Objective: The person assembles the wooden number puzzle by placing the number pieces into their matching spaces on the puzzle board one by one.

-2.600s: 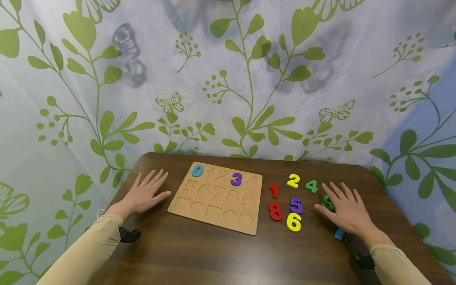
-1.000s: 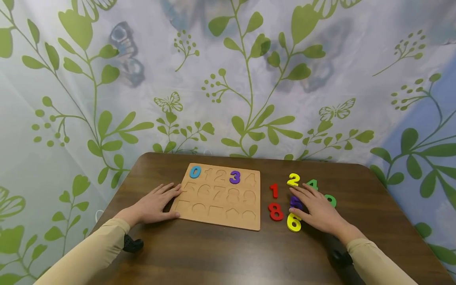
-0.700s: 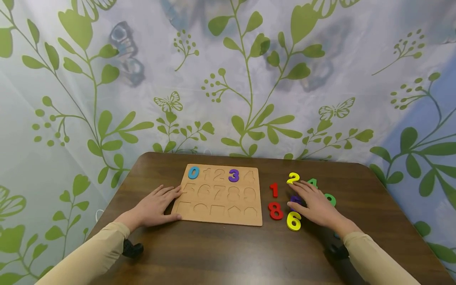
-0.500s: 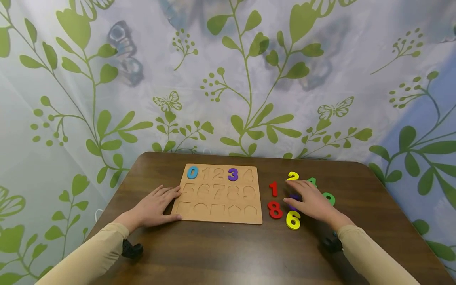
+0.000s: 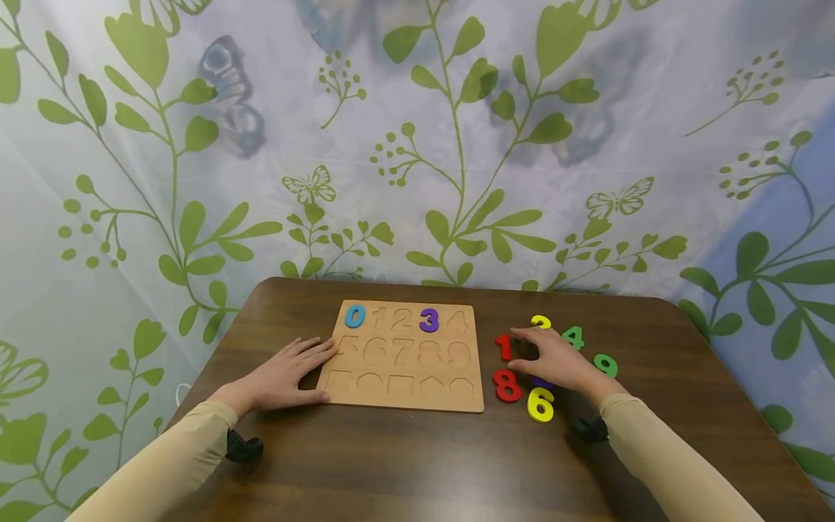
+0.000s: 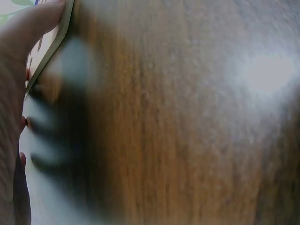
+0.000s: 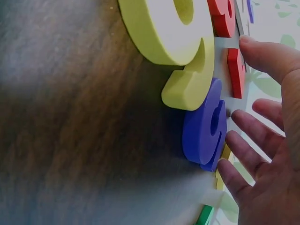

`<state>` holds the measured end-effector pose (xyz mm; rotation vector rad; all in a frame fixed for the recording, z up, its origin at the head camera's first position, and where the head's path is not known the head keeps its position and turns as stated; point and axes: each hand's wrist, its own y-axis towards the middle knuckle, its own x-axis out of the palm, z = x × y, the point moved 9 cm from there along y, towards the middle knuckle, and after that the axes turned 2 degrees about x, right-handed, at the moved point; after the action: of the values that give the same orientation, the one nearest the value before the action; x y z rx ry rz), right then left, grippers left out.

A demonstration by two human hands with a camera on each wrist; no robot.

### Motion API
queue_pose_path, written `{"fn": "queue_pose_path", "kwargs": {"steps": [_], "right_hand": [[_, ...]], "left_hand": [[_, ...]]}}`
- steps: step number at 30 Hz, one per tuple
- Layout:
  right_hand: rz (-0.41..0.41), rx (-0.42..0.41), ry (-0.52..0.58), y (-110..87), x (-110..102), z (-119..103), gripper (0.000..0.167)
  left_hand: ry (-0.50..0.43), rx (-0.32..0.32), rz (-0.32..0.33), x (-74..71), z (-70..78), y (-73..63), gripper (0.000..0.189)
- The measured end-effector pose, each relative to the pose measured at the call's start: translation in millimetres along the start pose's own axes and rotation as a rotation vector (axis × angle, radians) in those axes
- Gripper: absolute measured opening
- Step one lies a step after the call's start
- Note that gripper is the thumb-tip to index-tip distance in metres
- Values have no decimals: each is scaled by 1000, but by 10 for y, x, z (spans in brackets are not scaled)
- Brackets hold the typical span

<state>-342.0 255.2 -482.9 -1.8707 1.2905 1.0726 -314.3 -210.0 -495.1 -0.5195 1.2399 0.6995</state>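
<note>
My left hand (image 5: 280,377) rests on the left edge of a wooden number puzzle board (image 5: 398,400), fingers straight. A blue 0 (image 5: 355,316) and a purple 3 (image 5: 428,320) sit in its top row. Right of the board, my right hand (image 5: 561,362) hovers low with thumb and forefinger apart, fingertips close to the red 1 (image 5: 504,348). The right wrist view shows no grip on any piece. Beneath that hand lies a purple 5 (image 7: 204,131), mostly hidden in the head view. A yellow 2 (image 5: 541,321) is partly covered.
Near the right hand lie a red 8 (image 5: 507,386), a yellow 6 (image 5: 540,406), a green 4 (image 5: 573,337) and a green 9 (image 5: 606,365). The brown table (image 5: 391,464) meets a leaf-patterned curtain (image 5: 365,145) behind.
From above the green 9, my right hand has moved left to the red 1. My left hand has come right onto the board, which has turned straighter.
</note>
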Motion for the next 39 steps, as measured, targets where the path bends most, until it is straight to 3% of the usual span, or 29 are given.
{"fn": "queue_pose_path", "kwargs": {"steps": [9, 15, 27, 39], "right_hand": [[0, 19, 7, 44, -2, -40, 79], [7, 46, -48, 89, 3, -11, 78], [25, 80, -84, 142, 38, 68, 79], [33, 74, -86, 121, 47, 52, 75]], "left_hand": [[-54, -16, 15, -23, -51, 3, 96], [-124, -51, 27, -30, -103, 18, 79], [-139, -49, 3, -36, -125, 44, 75], [-124, -87, -11, -24, -160, 28, 77]]}}
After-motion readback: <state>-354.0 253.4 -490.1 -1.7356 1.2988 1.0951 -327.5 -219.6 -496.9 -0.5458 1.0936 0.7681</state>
